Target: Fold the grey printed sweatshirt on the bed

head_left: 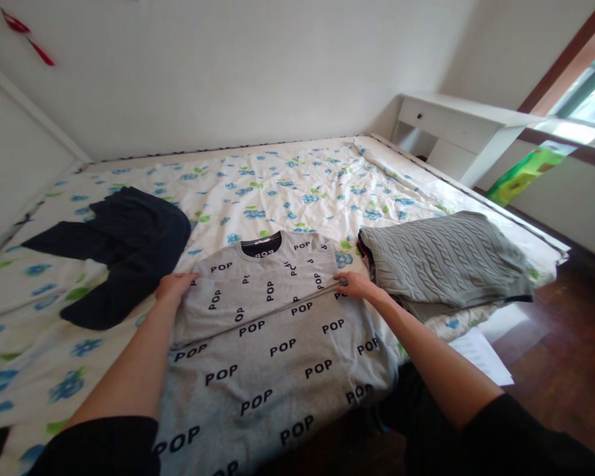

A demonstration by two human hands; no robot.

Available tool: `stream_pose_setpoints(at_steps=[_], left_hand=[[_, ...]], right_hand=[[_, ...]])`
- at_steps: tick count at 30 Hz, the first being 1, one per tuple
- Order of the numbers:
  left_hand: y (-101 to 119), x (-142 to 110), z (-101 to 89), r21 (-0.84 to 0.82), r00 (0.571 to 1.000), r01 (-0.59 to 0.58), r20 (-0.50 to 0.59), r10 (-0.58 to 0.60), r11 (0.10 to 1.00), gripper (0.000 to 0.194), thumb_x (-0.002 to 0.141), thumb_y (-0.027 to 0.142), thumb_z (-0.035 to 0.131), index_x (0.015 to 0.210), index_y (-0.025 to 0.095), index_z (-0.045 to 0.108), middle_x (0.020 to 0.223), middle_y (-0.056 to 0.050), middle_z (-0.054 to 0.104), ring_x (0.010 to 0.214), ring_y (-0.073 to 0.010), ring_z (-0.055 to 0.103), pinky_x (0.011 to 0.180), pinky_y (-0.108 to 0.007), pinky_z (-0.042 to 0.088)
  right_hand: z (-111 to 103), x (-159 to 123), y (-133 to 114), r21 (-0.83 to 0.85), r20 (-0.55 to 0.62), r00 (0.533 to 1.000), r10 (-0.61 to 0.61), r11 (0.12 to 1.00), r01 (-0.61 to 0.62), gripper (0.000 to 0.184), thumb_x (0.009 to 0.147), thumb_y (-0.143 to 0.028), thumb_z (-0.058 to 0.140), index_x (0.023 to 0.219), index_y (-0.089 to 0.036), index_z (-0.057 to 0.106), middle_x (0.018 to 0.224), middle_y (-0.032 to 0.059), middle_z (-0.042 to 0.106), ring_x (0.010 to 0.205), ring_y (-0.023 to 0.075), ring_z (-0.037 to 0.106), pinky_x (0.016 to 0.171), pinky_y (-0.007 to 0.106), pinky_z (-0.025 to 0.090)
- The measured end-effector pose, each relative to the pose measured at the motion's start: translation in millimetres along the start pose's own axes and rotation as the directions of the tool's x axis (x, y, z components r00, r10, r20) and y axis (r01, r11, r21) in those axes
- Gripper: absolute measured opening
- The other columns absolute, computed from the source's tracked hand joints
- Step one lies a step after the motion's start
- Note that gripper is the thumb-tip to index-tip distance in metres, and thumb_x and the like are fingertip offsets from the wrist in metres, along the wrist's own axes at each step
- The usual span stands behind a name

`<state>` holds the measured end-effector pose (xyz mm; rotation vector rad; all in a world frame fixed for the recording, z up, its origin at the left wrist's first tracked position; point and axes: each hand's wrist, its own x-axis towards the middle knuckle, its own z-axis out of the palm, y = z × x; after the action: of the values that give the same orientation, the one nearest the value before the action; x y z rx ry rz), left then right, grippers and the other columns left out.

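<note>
A grey sweater (282, 373) printed with black "POP" words lies across the near edge of the bed, its collar pointing away from me. One sleeve is laid across the chest below the neckline. My left hand (175, 287) grips the sweater's left side near the shoulder, its fingertips partly hidden by the cloth. At the opposite side, my right hand (356, 285) pinches the fabric by the end of the folded sleeve. The sweater's lower part hangs over the bed edge toward me.
A dark garment (133, 248) lies crumpled to the left on the floral bedsheet (277, 188). Folded grey cable-knit clothing (446, 261) is stacked at the right. Beyond stand a white desk (461, 129) and a green packet (525, 173). White paper (483, 357) sticks out below the bed's right edge.
</note>
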<state>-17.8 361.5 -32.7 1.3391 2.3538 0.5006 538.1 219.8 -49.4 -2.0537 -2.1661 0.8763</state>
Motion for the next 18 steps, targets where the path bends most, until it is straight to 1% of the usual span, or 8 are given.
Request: stream_pose_setpoints(at_steps=[3, 6, 9, 12, 14, 15, 17, 18], left_hand=[[-3, 17, -2.3, -0.084, 0.976, 0.186, -0.095, -0.194, 0.979, 0.054, 0.089, 0.038, 0.09, 0.131, 0.006, 0.08, 0.142, -0.018, 0.082, 0.138, -0.0356, 0.07, 0.123, -0.051, 0.054], [-5, 20, 2.5, -0.101, 0.966, 0.187, -0.165, -0.201, 0.977, 0.047, 0.093, 0.034, 0.087, 0.133, 0.01, 0.079, 0.154, -0.017, 0.076, 0.145, -0.0385, 0.068, 0.126, -0.057, 0.052], [1, 17, 5.6, -0.019, 0.984, 0.154, -0.083, -0.155, 0.988, 0.045, 0.093, 0.032, 0.087, 0.13, 0.009, 0.077, 0.152, -0.017, 0.076, 0.148, -0.0419, 0.065, 0.128, -0.06, 0.05], [14, 8, 0.6, 0.061, 0.994, 0.104, 0.019, -0.105, 0.993, 0.058, 0.098, 0.04, 0.082, 0.142, 0.004, 0.071, 0.156, -0.024, 0.072, 0.147, -0.0431, 0.065, 0.128, -0.06, 0.05], [22, -5, -2.5, 0.086, 0.998, 0.024, -0.055, -0.019, 0.996, 0.069, 0.106, 0.046, 0.071, 0.157, 0.001, 0.062, 0.164, -0.029, 0.065, 0.148, -0.0433, 0.064, 0.128, -0.06, 0.05], [24, -13, -2.0, 0.108, 0.991, -0.057, -0.115, 0.069, 0.993, 0.072, 0.11, 0.047, 0.064, 0.164, 0.001, 0.058, 0.169, -0.03, 0.061, 0.152, -0.0432, 0.061, 0.13, -0.059, 0.049], [20, -32, 4.8, 0.18, 0.944, -0.256, -0.165, 0.285, 0.95, 0.072, 0.115, 0.045, 0.051, 0.173, 0.002, 0.052, 0.18, -0.03, 0.051, 0.164, -0.0422, 0.051, 0.138, -0.057, 0.041], [16, -40, 10.8, 0.211, 0.922, -0.338, -0.124, 0.368, 0.917, 0.071, 0.116, 0.043, 0.047, 0.174, 0.003, 0.052, 0.184, -0.029, 0.048, 0.17, -0.0419, 0.044, 0.142, -0.057, 0.035]], right_hand=[[0, 2, 1, -0.005, 0.017, 1.0, 0.01, 1.0, -0.01, 0.056, 0.108, -0.031, 0.077, 0.163, -0.021, 0.077, 0.152, 0.0132, 0.082, 0.144, 0.0321, 0.077, 0.123, 0.034, 0.057], [0, 4, 1, 0.016, 0.013, 1.0, 0.012, 1.0, -0.012, 0.057, 0.106, -0.029, 0.078, 0.163, -0.02, 0.077, 0.154, 0.014, 0.081, 0.146, 0.0331, 0.075, 0.124, 0.035, 0.056], [0, 4, 1, 0.045, 0.012, 1.0, 0.015, 0.999, -0.015, 0.056, 0.105, -0.029, 0.079, 0.16, -0.023, 0.079, 0.151, 0.0128, 0.083, 0.145, 0.0338, 0.076, 0.125, 0.036, 0.057], [1, 5, 0, 0.042, 0.021, 1.0, 0.007, 0.999, -0.008, 0.056, 0.107, -0.03, 0.077, 0.162, -0.021, 0.079, 0.151, 0.0143, 0.083, 0.146, 0.0351, 0.076, 0.126, 0.037, 0.057], [1, 5, -1, 0.037, 0.027, 1.0, 0.009, 0.999, -0.01, 0.057, 0.107, -0.03, 0.077, 0.163, -0.02, 0.078, 0.153, 0.0148, 0.082, 0.147, 0.0354, 0.076, 0.127, 0.038, 0.056], [2, 6, -2, 0.036, 0.031, 0.999, 0.011, 0.999, -0.012, 0.058, 0.107, -0.031, 0.078, 0.163, -0.021, 0.078, 0.154, 0.0146, 0.081, 0.147, 0.0353, 0.075, 0.127, 0.038, 0.056], [2, 6, -3, 0.032, 0.037, 0.999, 0.012, 0.999, -0.013, 0.059, 0.106, -0.033, 0.079, 0.164, -0.021, 0.077, 0.157, 0.0141, 0.079, 0.149, 0.0348, 0.075, 0.128, 0.038, 0.056], [2, 6, -3, 0.025, 0.04, 0.999, 0.011, 1.0, -0.012, 0.06, 0.106, -0.034, 0.079, 0.165, -0.021, 0.076, 0.159, 0.0144, 0.078, 0.149, 0.0346, 0.074, 0.129, 0.037, 0.055]])
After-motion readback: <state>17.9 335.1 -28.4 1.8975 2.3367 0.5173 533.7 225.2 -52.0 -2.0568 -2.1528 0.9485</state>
